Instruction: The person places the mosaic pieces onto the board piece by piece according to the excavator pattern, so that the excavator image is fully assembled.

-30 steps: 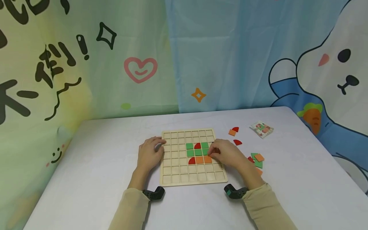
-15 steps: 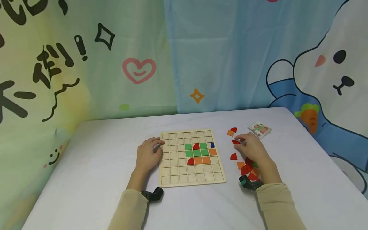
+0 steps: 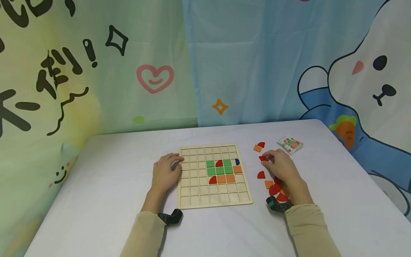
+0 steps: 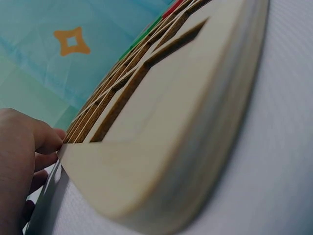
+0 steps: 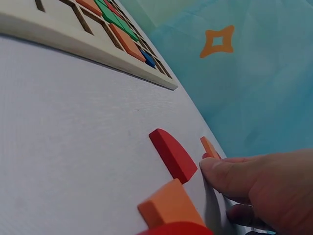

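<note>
Over table, left fingers apart; right fingers clamped on red piece, wrist view mostly blocked

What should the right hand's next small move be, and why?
Probably lift the red quarter-circle tile toward the pale wooden grid board: the right hand has that tile at its fingertips, and the board shows bare cells.

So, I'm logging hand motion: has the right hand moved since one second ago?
Yes: the right hand has moved rightward, off the board, to a red piece.
</note>
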A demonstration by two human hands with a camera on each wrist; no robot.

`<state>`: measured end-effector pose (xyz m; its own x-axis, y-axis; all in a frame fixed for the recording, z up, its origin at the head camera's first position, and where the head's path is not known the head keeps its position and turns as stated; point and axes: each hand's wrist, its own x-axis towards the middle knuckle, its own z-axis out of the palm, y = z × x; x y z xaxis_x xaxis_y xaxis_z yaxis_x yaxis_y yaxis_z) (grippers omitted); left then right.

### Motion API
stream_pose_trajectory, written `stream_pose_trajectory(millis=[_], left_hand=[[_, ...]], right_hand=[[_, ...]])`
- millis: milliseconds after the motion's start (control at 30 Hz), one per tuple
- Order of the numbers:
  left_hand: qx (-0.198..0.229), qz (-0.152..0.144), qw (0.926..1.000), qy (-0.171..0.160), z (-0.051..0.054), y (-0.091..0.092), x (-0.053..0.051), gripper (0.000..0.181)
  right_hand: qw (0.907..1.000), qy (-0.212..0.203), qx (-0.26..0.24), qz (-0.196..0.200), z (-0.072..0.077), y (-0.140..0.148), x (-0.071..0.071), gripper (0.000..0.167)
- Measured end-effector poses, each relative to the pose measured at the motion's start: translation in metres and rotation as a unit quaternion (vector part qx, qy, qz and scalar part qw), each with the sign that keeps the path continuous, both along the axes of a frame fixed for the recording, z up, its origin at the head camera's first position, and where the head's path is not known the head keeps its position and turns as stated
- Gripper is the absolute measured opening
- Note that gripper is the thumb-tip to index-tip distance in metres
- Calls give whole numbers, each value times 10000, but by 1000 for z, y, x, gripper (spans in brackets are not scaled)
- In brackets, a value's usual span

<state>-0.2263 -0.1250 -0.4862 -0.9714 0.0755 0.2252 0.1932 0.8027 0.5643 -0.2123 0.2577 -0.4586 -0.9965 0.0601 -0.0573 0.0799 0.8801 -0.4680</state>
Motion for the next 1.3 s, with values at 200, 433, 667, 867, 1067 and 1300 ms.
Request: stream_pose_trajectory(millis=[200,433,667,867,1067,1300], left_hand=[[26,7,10000,4,0,0,0,26],[29,35,10000,43,1,1,1,25],[35,28,10000,65,2,1,2,25],[9,15,10000,47,0,1,0,26],[1,-2,10000,-4,0,1,-1,26],[-15,6,10000,-28,0,0,-1,26]], right_hand=[[9999,-114,-18,-38,2,0,0,37],[9997,-256,-61,-2,6,-2,0,39],[9985,-496,-193,160,10,-11,0,35],[9981,-380,-328,347,8,-14,-1,27],[9969,-436,-395,530,11,-15,-1,27],[9869,-564,-625,1378,25,-32,3,23]])
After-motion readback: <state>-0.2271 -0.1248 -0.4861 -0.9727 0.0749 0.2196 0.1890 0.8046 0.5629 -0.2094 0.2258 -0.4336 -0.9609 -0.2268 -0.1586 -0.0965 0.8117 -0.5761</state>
